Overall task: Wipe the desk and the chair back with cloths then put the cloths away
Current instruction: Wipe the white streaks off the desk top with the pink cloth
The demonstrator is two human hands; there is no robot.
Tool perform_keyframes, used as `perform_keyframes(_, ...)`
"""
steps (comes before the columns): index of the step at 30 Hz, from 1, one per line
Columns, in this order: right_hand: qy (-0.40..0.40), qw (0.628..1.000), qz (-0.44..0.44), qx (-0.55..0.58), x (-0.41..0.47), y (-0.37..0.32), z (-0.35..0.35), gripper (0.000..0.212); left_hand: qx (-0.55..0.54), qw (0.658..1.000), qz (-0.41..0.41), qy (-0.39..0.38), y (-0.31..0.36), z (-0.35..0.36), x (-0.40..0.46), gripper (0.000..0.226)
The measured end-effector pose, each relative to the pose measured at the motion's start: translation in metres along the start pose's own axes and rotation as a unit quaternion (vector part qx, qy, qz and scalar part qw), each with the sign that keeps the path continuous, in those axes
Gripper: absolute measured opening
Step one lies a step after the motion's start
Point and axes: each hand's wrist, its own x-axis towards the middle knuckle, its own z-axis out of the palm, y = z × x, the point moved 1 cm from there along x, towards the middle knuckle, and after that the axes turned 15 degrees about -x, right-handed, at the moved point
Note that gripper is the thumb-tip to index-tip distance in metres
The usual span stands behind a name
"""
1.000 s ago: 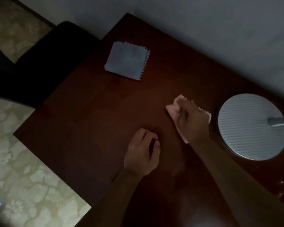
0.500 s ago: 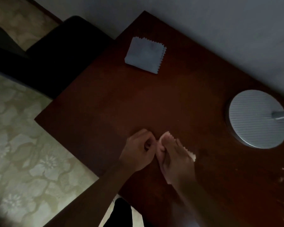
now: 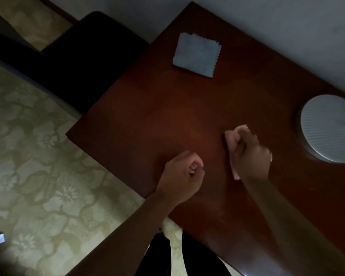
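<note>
dim room, dark reddish-brown wooden desk (image 3: pixel 167 116) against a grey wall: right hand (image 3: pixel 251 156) has its fingers curled around a bunched pink cloth (image 3: pixel 232 136) pressed on the desk near the front edge, left hand (image 3: pixel 182 176) a loose empty fist beside it. desk wipe looks mid-way; folded grey-blue cloth (image 3: pixel 196 54) lies untouched at the far left corner, black chair (image 3: pixel 84 62) not wiped, no containers visible.

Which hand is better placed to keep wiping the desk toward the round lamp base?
Right. The right hand already grips the pink cloth on the desk, beside the lamp base. The left hand is curled, holds nothing, and sits farther away.
</note>
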Motion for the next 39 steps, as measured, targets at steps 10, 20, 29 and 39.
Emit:
perform_keyframes(10,-0.005,0.983,-0.173,0.065,-0.099,-0.09,0.013,0.044,0.045,0.976,-0.003,0.214,-0.024,-0.068,-0.011,0.015)
perform_keyframes(20,-0.049,0.96,-0.256,0.106,-0.105,-0.114,0.01,0.036,0.028,0.964,-0.102,0.242,-0.021,-0.075,-0.004,0.016)
perform_keyframes(29,-0.002,0.994,-0.088,0.069,0.058,-0.061,0.012,0.046,0.032,0.962,-0.122,0.243,-0.021,-0.073,0.014,0.01)
perform_keyframes(39,0.012,0.954,-0.26,0.148,0.034,-0.09,0.009,0.058,0.032,0.949,-0.147,0.278,-0.016,-0.068,0.019,0.009)
